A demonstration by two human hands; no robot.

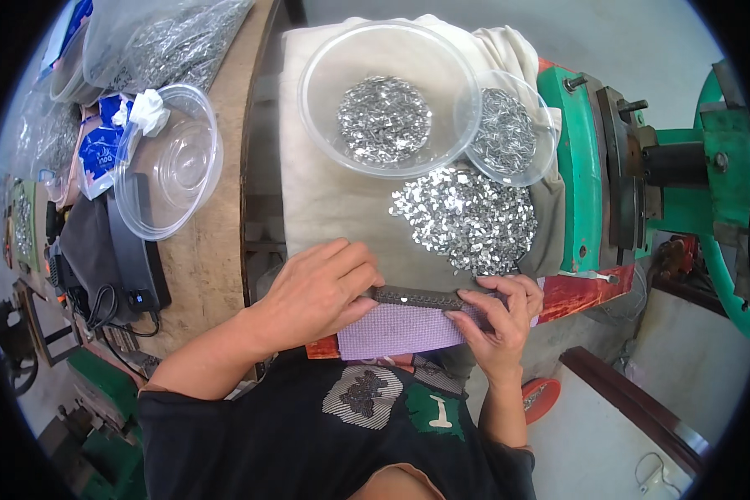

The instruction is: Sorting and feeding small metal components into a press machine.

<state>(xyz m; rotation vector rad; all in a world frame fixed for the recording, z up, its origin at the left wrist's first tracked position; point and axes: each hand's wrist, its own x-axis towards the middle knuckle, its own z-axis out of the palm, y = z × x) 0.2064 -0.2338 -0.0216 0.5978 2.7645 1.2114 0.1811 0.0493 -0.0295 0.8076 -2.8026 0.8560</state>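
A dark, narrow bar with a row of small notches or teeth (421, 299) lies crosswise in front of me, and a small shiny piece sits on it near its left part. Pinched fingers of my left hand (325, 287) hold its left end. At the other end my right hand (502, 323) grips the bar between thumb and fingers. Under its near side is a purple woven mat (400, 335). Just beyond my right hand, a loose pile of small shiny metal pieces (475, 218) spreads over a grey-brown cloth (333, 208).
Behind the pile stand a large clear bowl (308, 125) of metal bits and a smaller clear tub (547, 158) of thin metal pins. A green machine (579, 167) borders the right. On the wooden table (217, 225) at left are an empty clear tub (212, 179) and a bag of metal parts (175, 46).
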